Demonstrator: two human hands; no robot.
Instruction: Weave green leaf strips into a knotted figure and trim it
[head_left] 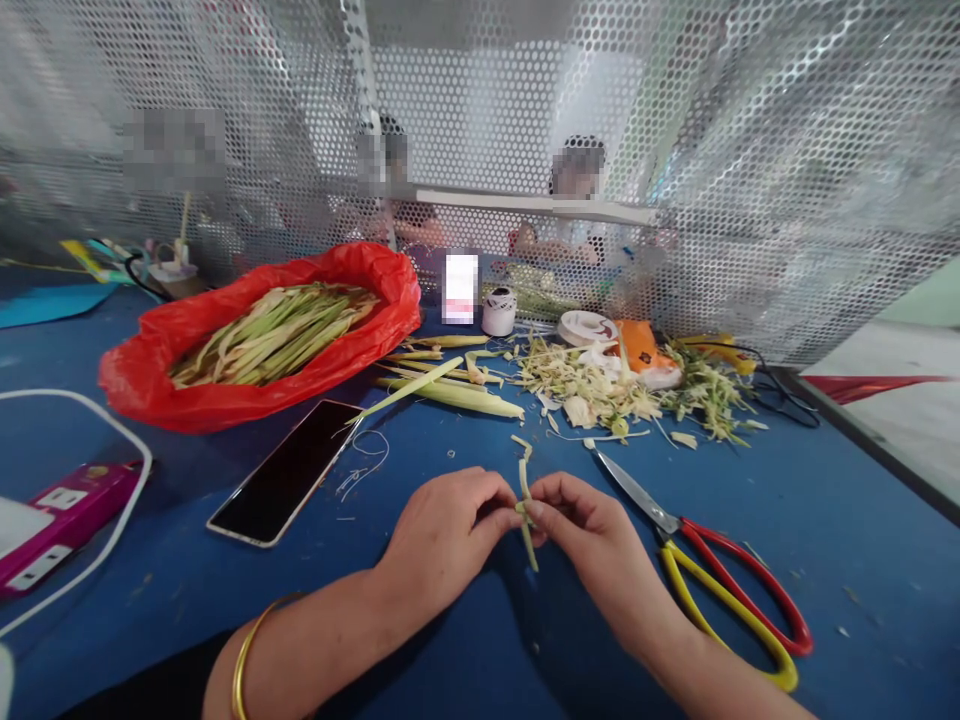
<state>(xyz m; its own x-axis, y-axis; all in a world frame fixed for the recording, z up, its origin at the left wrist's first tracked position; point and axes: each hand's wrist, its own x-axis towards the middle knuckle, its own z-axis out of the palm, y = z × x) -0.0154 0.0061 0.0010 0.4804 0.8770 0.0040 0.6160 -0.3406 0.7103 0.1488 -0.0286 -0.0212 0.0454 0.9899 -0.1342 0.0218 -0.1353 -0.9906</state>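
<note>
To left of L hand [450,525], phone [289,470] lies on tabletop [862,560], w/ red bag [150,350] of green strips beyond it. L hand pinches a thin leaf strip [524,472] w/ thumb + fingers. R hand [592,530] pinches same strip, tips nearly touching, strip upright btwn them. Looks like mid-fold or knot, so next bend calls for both pinches tight. Scissors [637,490] lie just right of R hand.
</note>
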